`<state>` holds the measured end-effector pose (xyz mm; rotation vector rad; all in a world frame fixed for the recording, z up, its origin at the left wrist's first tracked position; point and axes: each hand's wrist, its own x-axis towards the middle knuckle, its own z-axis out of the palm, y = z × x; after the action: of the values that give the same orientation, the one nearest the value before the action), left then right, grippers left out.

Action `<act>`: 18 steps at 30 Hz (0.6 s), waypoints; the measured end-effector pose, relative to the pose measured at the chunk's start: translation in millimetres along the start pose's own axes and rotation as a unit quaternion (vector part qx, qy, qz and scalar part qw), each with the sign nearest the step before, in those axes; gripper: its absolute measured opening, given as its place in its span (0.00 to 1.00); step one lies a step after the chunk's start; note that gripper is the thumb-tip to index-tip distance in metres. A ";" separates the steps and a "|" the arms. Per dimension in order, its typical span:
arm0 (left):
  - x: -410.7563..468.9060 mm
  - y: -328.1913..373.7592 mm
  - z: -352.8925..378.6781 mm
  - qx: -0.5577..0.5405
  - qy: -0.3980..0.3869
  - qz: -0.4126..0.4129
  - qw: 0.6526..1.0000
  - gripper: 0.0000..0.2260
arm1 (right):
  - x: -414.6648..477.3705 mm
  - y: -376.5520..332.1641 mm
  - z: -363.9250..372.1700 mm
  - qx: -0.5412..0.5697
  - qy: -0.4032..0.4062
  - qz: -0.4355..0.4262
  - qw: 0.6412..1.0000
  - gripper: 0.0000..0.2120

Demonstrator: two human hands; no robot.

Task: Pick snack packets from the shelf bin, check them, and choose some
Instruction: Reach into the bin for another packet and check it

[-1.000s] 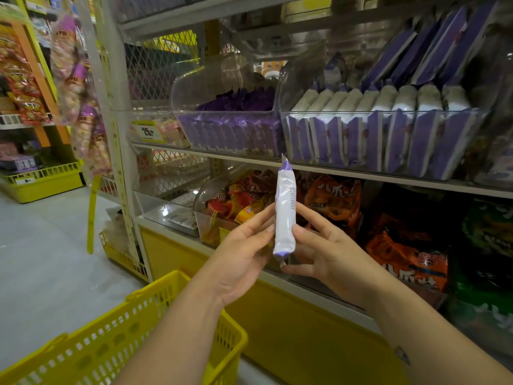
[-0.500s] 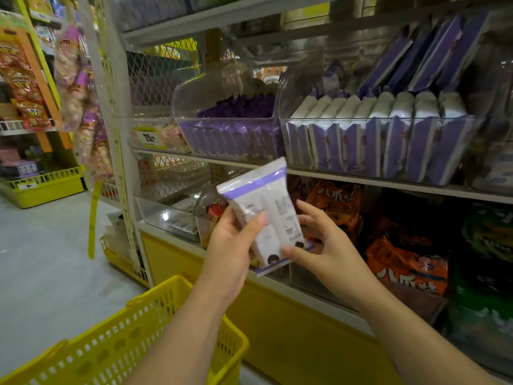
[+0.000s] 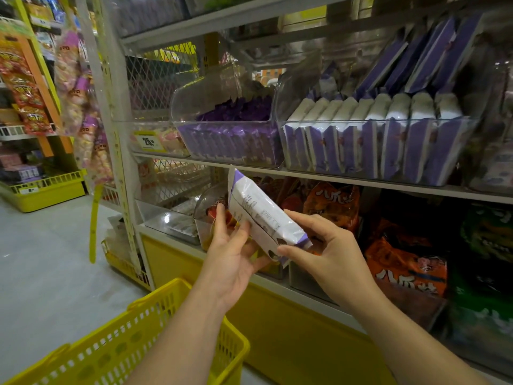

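Fingers (image 3: 221, 219) of left hand (image 3: 231, 261) and right hand (image 3: 334, 258) in pinch on snack packet (image 3: 261, 215), long axis up-left

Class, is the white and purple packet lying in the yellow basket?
No, the left hand and right hand hold the packet up, well clear of the yellow basket.

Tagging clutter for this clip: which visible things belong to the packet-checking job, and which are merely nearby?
In the job: white-and-purple foil snack packet, held by left hand and right hand; clear plastic shelf bin; yellow plastic basket.
Just nearby: orange crinkly snack bags; hanging pink snack strips.
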<state>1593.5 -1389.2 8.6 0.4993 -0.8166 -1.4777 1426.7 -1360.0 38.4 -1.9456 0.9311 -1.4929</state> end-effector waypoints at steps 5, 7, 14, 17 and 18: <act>2.2 -0.1 -1.6 0.010 0.023 -0.003 1.000 0.31 | 2.8 -0.1 -6.6 0.123 -0.001 0.062 0.990 0.12; 1.9 -1.1 -0.3 0.026 0.033 -0.009 0.999 0.31 | 3.6 0.3 -7.0 0.159 0.005 0.081 0.984 0.08; 1.6 -5.3 1.8 0.065 0.082 -0.017 0.994 0.27 | 5.8 6.6 -9.8 0.213 -0.008 0.142 0.967 0.13; 1.8 -4.4 -0.6 0.109 0.092 0.015 0.990 0.20 | 6.6 7.5 -11.3 0.241 -0.062 0.175 0.953 0.20; 1.6 -4.8 -0.2 0.137 0.087 0.031 0.986 0.19 | 6.7 7.3 -10.6 0.243 -0.081 0.186 0.949 0.20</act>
<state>1590.3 -1391.2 5.2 0.7903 -0.8924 -1.2519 1416.0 -1369.7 39.9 -1.4183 0.7215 -1.1840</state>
